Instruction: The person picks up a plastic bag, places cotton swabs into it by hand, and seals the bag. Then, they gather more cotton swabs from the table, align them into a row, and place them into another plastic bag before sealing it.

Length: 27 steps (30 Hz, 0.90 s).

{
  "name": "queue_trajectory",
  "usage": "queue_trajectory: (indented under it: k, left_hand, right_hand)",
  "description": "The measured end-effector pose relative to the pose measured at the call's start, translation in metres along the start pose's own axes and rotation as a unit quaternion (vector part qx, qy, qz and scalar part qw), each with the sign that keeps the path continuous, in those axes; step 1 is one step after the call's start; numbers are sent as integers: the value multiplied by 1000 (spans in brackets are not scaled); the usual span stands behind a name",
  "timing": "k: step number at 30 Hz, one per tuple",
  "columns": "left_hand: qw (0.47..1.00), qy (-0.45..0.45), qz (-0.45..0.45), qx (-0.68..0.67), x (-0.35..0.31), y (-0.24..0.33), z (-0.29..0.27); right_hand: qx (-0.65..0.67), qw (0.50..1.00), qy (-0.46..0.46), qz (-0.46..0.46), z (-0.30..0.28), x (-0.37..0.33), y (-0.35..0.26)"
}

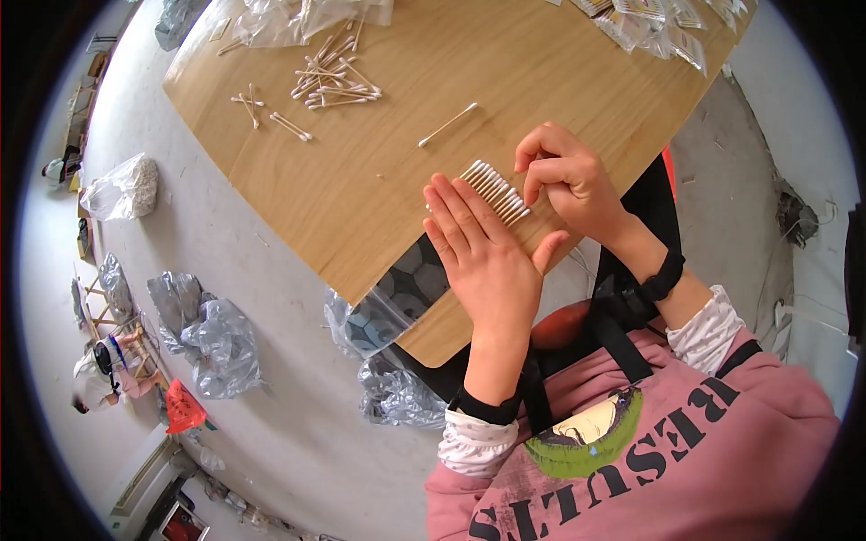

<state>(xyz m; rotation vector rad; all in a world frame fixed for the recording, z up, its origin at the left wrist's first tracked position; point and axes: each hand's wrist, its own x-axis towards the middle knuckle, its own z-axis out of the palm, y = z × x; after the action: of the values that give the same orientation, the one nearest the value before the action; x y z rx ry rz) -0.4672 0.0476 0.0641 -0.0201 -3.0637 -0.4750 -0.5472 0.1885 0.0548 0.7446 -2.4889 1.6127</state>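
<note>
A neat row of cotton swabs (502, 187) lies side by side at the table's near edge, their white tips lined up. My left hand (487, 261) rests flat over the lower part of the row, fingers stretched out and thumb apart, hiding the swabs' other ends. Just right of the row, my right hand (573, 185) hovers with loosely bent fingers; the tips are apart and nothing shows between them. A single cotton swab (448, 124) lies beyond the row. Farther left sits a loose pile of cotton swabs (336, 79), with a few strays nearby.
The wooden table (298, 189) carries a clear plastic bag (302, 20) at the far left and small packets (645, 22) at the far right. Grey plastic bags (216, 338) and a filled clear bag (126, 187) are on the floor. Another person (97, 374) appears at left.
</note>
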Motion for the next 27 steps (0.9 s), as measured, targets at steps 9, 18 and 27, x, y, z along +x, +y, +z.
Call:
queue_trajectory:
  k: [9, 18, 27]
  left_hand:
    - [1000, 11, -8, -6, 5, -1, 3]
    - [1000, 9, -11, -1, 5, 0, 2]
    - [1000, 14, -16, -4, 5, 2, 2]
  right_hand:
    - [-7, 1000, -6, -1, 0, 0, 1]
    - [-48, 997, -27, -50, -2, 3, 1]
    - [-2, 1000, 17, 0, -1, 0, 0]
